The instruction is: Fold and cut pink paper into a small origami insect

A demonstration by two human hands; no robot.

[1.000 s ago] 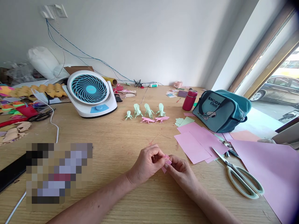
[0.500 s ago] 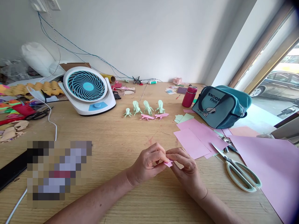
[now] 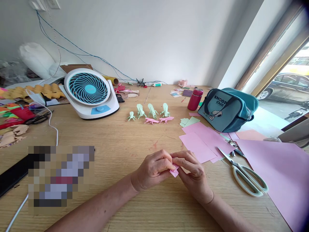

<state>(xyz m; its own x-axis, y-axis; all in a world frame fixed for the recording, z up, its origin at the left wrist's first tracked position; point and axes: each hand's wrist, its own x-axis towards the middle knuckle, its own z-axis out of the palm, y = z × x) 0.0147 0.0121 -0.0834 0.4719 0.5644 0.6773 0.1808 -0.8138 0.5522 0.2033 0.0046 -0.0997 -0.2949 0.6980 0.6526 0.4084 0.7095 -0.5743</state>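
Observation:
A small piece of folded pink paper (image 3: 174, 173) is pinched between my two hands above the table. My left hand (image 3: 156, 167) grips its left side with thumb and forefinger. From the right, my right hand (image 3: 190, 170) closes on the same paper, fingertips almost touching those of the left. Much of the paper is hidden behind my fingers. Beyond my hands stand several pale green origami figures (image 3: 152, 111) in a row, with two pink origami insects (image 3: 166, 120) lying in front of them.
Pink paper sheets (image 3: 196, 146) and open scissors (image 3: 248, 180) lie to the right. Behind them are a blue bag (image 3: 224, 111) and a red flask (image 3: 195, 100). A white fan (image 3: 90, 93) stands at the left, near a white cable (image 3: 53, 129). A blurred patch covers the lower left.
The folded pink paper has tilted, and more of its lower face shows below my fingers. My hands have barely shifted, and the view has moved slightly.

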